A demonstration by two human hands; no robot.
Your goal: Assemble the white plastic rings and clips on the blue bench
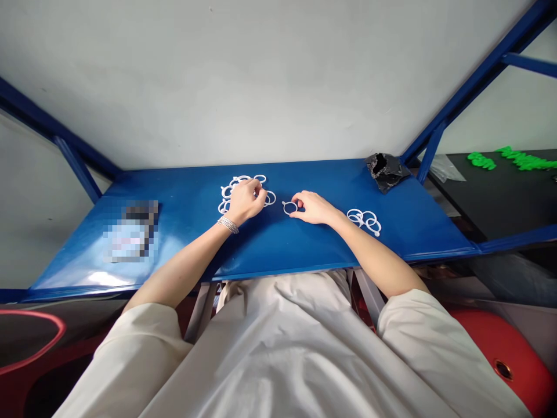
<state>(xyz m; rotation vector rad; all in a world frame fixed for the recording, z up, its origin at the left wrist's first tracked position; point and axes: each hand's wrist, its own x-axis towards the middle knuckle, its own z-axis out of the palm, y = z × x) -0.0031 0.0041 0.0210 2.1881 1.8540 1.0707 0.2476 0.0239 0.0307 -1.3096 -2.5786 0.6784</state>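
On the blue tabletop (256, 244), a loose pile of thin white rings (224, 190) with small round tabs lies under and around my left hand (247, 200). Its fingers are curled down and closed among the rings; what they pinch is hidden behind the hand. To the right, my right hand (311, 208) grips a single white ring (284, 203) between thumb and fingers, its tab pointing left. Several more white rings (376, 233) overlap on the table beside my right forearm.
A crumpled black plastic bag (385, 172) lies at the back right. On the left is a blurred-out flat object (130, 232). Blue frame bars (430, 154) rise at both sides. Bright green pieces (522, 158) lie on a dark table farther right. A red stool (500, 348) is below.
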